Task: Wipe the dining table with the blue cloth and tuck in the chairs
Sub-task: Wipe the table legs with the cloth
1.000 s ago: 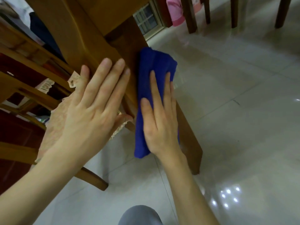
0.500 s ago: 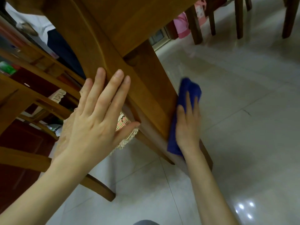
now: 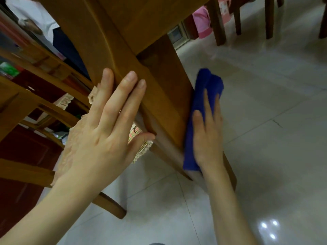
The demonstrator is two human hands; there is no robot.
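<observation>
The wooden dining table's leg [image 3: 164,89] runs from the upper middle down to the floor. A folded blue cloth [image 3: 203,91] lies against the leg's right face. My right hand [image 3: 208,137] presses the cloth flat onto the wood with straight fingers. My left hand [image 3: 106,131] rests with straight fingers on the leg's left edge, thumb toward the lower part of the leg. A wooden chair [image 3: 35,96] with a lace-trimmed seat cushion [image 3: 141,149] stands at the left, partly hidden behind my left hand.
Glossy pale floor tiles [image 3: 265,138] fill the right and bottom. More dark wooden chair legs [image 3: 219,23] stand at the top right beside something pink [image 3: 203,22]. A dark red cabinet front [image 3: 23,151] shows behind the chair at the left.
My right hand slid the blue cloth down the table leg, then a little back up. My left hand stayed on the leg's left edge. The view shifted slightly.
</observation>
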